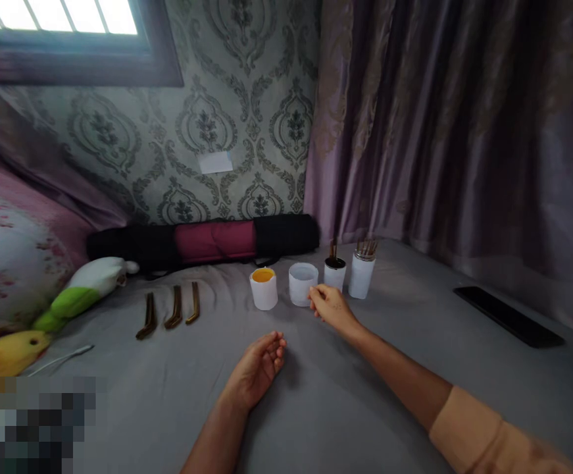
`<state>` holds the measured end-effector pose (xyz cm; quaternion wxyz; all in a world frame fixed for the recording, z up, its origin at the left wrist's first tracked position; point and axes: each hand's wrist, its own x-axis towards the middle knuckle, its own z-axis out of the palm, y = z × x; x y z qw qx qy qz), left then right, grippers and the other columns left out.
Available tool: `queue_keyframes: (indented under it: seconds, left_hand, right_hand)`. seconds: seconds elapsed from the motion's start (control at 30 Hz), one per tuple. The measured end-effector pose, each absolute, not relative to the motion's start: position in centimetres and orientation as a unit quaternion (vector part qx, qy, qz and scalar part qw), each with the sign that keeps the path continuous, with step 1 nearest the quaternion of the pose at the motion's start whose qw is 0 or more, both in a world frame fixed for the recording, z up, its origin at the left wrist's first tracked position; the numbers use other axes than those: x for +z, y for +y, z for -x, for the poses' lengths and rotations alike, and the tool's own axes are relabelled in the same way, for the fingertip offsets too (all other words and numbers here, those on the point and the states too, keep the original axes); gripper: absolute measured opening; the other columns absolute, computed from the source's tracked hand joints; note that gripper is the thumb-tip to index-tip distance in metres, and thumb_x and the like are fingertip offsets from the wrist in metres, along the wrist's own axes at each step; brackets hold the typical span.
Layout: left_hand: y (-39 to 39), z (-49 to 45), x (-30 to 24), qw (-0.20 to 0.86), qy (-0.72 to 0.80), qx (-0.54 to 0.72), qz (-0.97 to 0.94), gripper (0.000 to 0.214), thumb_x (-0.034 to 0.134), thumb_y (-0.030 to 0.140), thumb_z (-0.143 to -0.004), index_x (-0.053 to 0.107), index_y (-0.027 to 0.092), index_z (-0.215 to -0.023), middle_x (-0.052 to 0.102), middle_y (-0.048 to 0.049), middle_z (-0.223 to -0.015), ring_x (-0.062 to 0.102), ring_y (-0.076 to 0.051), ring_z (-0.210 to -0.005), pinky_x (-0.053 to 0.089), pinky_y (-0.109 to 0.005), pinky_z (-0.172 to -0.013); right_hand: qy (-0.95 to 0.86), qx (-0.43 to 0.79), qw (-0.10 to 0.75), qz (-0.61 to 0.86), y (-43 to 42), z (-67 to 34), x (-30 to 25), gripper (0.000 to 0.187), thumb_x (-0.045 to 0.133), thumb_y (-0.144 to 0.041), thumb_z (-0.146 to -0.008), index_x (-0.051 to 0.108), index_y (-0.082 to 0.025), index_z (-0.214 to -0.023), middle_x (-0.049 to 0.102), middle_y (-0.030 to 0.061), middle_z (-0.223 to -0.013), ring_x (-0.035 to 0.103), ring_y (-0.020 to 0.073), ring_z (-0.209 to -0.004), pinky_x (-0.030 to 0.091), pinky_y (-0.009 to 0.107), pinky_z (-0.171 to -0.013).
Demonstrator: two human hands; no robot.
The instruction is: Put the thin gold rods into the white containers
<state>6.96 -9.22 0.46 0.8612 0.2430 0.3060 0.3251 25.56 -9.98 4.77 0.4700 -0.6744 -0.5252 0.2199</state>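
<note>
My right hand (333, 306) is closed in a pinch at the right edge of a wide white-wrapped cup (302, 288) with a pale inside. Whatever its fingertips hold, if anything, is too small or hidden to make out. Low over the grey sheet, my left hand (259, 368) rests with its palm turned inward, fingers loosely curled and nothing in them. Left of the wide cup stands a white-wrapped cup with a yellow-orange inside (264, 293). Behind my right hand are a dark-rimmed white container (334, 275) and a taller white jar (362, 276), both with thin brown sticks poking up.
Three bent brown-gold pieces (173, 308) lie in a row at left. Plush toys (81, 289) and a white cable (64, 359) are further left. A black and maroon long bag (212, 241) lies along the wall. A flat black object (508, 316) lies at right.
</note>
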Motion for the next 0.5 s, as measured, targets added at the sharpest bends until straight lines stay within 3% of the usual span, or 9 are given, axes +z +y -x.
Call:
queue_keyframes:
  seconds: [0.5]
  left_hand:
    - [-9.2,-7.0,0.5,0.862,0.308,0.325,-0.237,0.009,0.058,0.016,-0.072,0.054,0.01,-0.077,0.058,-0.0038,-0.071,0.051,-0.005,-0.054,0.04,-0.015,-0.046]
  right_hand:
    - [-0.54,0.179,0.467,0.678,-9.0,-23.2,1.5,0.04,0.033,-0.039,-0.081,0.057,-0.014,-0.062,0.052,0.0005,-0.048,0.047,0.0095,-0.045,0.031,0.019,-0.044]
